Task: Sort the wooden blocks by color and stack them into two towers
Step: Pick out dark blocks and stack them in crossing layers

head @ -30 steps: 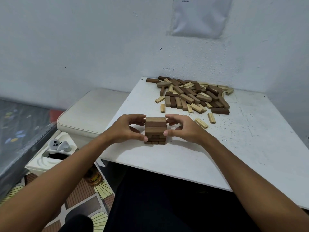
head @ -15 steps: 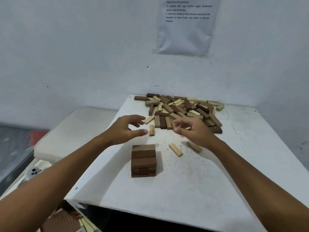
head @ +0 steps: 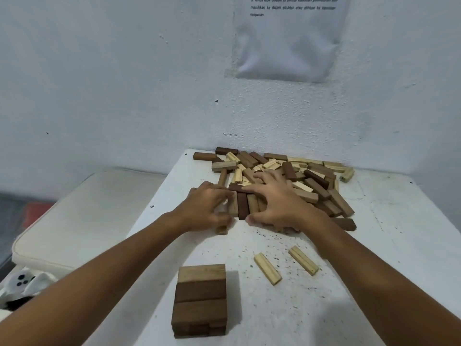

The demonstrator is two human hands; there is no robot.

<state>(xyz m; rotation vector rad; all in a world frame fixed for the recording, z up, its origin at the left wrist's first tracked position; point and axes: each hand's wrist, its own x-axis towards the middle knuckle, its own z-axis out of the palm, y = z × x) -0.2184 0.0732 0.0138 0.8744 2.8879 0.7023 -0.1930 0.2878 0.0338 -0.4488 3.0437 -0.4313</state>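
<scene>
A short tower of brown blocks [head: 200, 295] stands near the front of the white table [head: 389, 245]. At the back lies a mixed pile of brown and pale blocks [head: 299, 176]. At the pile's near edge is a row of three brown blocks [head: 243, 206], side by side. My right hand [head: 279, 203] spans this row, index finger at its far end and thumb at its near end. My left hand [head: 207, 208] is blurred and lies against the row's left side, fingers bent down. A pale block [head: 221, 229] shows under it.
Two loose pale blocks [head: 267, 268] [head: 303, 260] lie right of the tower. A single dark block [head: 345, 224] sits at the pile's right front. A white cushioned seat [head: 87, 208] adjoins the table's left edge. A paper sheet [head: 287, 38] hangs on the wall.
Both hands left the brown tower and reached forward to the pile's near edge, closing around a row of brown blocks. The view tilted up, so the tower now sits lower in frame.
</scene>
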